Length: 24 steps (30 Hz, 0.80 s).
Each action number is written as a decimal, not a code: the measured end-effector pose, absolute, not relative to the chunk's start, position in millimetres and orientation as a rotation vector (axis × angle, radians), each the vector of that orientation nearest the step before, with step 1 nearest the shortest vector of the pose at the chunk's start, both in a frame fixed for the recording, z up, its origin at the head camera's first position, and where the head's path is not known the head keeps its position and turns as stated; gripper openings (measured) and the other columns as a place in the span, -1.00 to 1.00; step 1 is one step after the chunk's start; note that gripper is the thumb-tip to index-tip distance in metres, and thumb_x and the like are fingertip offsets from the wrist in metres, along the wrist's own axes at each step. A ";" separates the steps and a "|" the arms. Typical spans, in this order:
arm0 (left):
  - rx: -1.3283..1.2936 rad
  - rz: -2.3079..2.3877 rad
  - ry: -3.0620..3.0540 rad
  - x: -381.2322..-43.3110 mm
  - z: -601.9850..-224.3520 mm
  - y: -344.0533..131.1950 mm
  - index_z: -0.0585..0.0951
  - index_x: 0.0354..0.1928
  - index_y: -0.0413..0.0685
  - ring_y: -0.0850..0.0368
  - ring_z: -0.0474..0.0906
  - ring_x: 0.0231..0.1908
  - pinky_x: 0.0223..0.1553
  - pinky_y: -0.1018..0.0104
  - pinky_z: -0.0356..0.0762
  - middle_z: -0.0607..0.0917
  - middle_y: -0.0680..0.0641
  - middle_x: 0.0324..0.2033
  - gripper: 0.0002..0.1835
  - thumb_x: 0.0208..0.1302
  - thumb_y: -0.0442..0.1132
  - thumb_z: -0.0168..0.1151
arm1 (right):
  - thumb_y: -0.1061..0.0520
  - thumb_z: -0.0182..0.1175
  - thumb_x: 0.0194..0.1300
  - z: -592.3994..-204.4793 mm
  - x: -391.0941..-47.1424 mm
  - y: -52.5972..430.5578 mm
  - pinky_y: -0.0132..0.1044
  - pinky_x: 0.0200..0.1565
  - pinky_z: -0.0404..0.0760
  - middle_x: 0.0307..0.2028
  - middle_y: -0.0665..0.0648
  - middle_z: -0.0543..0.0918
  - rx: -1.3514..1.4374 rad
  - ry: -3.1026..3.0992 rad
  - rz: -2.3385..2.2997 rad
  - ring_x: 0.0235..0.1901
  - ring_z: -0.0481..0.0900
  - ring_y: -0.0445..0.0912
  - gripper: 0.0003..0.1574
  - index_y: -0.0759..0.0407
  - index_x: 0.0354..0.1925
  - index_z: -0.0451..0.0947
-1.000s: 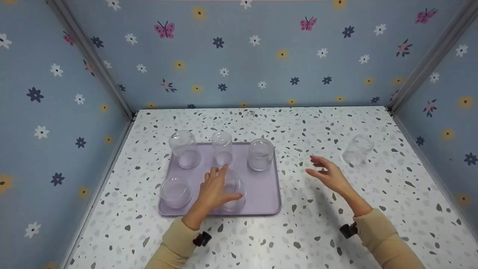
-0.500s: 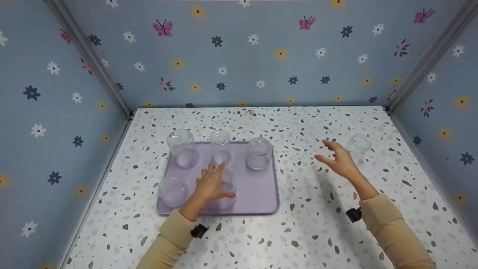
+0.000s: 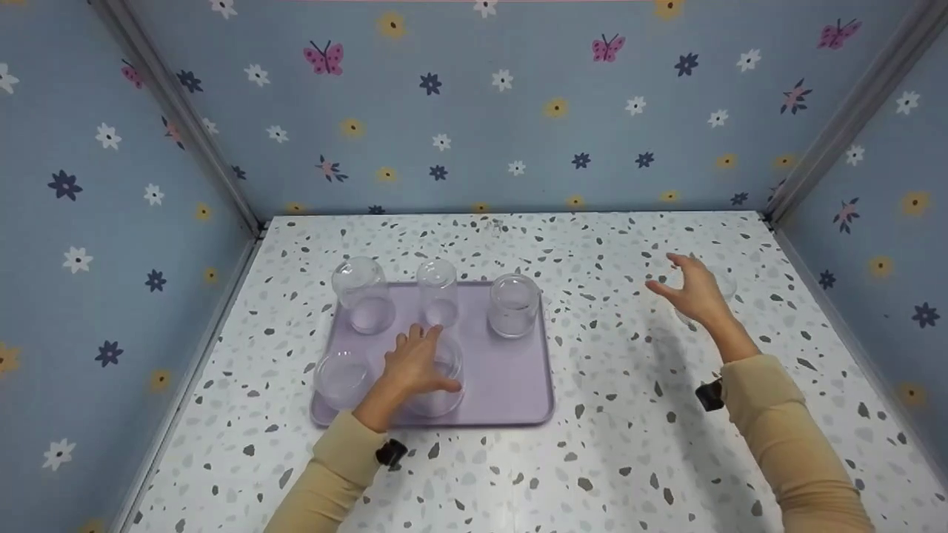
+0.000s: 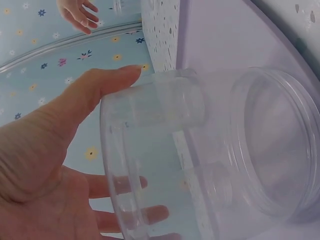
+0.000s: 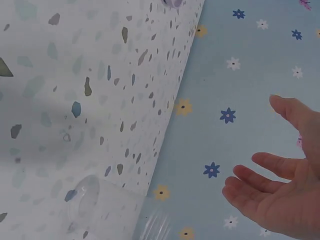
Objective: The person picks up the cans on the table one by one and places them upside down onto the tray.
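My left hand point(image 3: 415, 366) holds a wide clear jar point(image 4: 210, 150) at the front of the lilac tray point(image 3: 511, 377), thumb on one side and fingers round the other. The jar appears upside down, its threaded rim low against the tray in the left wrist view. My right hand point(image 3: 700, 295) is raised over the right part of the table, fingers and thumb spread with nothing between them. Partly hidden behind it stands another clear jar point(image 3: 726, 283), which also shows at the bottom of the right wrist view.
Along the tray's back edge stand a rounded jar point(image 3: 361, 300), a narrow jar point(image 3: 438, 292) and a wider jar point(image 3: 515, 305). A low clear jar point(image 3: 345, 379) sits in the front left corner. Flowered panels point(image 3: 489, 133) enclose the speckled table point(image 3: 592, 459) at back and sides.
My left hand has shifted slightly left with the wide jar. My right hand has moved right and away from me, and now overlaps the jar standing at the right.
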<state>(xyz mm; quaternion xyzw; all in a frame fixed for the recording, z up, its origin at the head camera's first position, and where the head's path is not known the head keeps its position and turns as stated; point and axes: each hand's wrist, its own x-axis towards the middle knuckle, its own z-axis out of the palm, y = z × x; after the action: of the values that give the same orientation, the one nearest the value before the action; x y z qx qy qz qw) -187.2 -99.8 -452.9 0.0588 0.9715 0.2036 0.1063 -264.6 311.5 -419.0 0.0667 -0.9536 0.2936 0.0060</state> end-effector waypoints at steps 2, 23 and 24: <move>0.171 0.605 2.860 -187.0 -453.7 -99.4 0.22 0.26 -0.11 -0.20 0.25 -0.02 -0.16 -0.17 0.33 0.30 -0.27 0.06 0.09 -0.43 0.07 0.48 | -0.08 0.10 0.20 -416.7 -268.4 314.3 0.17 0.11 0.08 0.15 0.53 0.14 0.183 -2.997 0.904 0.16 0.05 0.33 -0.09 0.49 0.24 0.02; 0.159 0.580 2.876 -188.0 -457.3 -98.3 0.21 0.26 -0.13 -0.26 0.24 0.02 -0.16 -0.20 0.33 0.29 -0.29 0.10 0.10 -0.45 0.03 0.50 | 0.03 0.13 0.17 -432.9 -290.3 341.1 0.26 0.07 0.01 0.18 0.58 -0.05 -0.061 -3.069 0.706 0.16 -0.10 0.41 -0.13 0.53 0.21 0.02; 0.162 0.585 2.877 -188.1 -457.3 -98.4 0.21 0.26 -0.14 -0.27 0.24 0.01 -0.16 -0.21 0.33 0.29 -0.29 0.09 0.10 -0.46 0.03 0.50 | 0.02 0.13 0.18 -433.6 -291.0 342.4 0.27 0.08 -0.02 0.19 0.58 -0.07 -0.085 -3.081 0.693 0.17 -0.13 0.41 -0.12 0.52 0.22 0.00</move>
<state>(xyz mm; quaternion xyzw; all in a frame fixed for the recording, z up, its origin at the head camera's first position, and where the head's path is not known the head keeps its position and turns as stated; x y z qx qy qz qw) -188.1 -98.4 -457.3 0.0549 0.9735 0.1978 0.1005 -291.0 342.4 -433.6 -0.0268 -0.9752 0.2194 -0.0090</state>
